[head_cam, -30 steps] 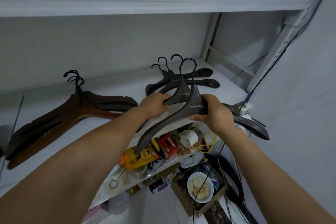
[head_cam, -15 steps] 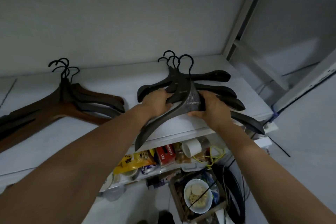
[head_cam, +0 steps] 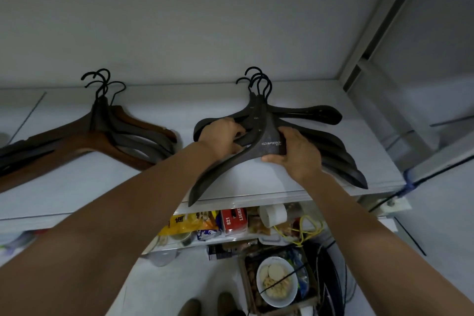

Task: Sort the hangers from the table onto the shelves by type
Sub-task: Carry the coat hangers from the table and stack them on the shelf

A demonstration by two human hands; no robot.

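Note:
A fan of several black hangers (head_cam: 311, 114) lies on the white shelf (head_cam: 256, 185) at the right, hooks pointing to the back wall. On top of the fan sits a black hanger (head_cam: 266, 146) with white lettering. My left hand (head_cam: 221, 137) grips its left arm and my right hand (head_cam: 297, 151) grips its neck and right shoulder. Its long left arm juts past the shelf's front edge. A pile of brown hangers (head_cam: 102, 136) lies on the same shelf to the left.
A shelf board runs overhead. The white rack post (head_cam: 369, 41) stands at the right. Below are a lower shelf with snack packets (head_cam: 189, 223), a red box (head_cam: 234, 220) and a tape roll (head_cam: 273, 214), and a crate holding a bowl (head_cam: 277, 281). My shoes (head_cam: 205, 305) show at the bottom.
Both hands carried the lettered black hanger forward over the shelf and lowered it onto the fan of black hangers. The view tilted up toward the shelf.

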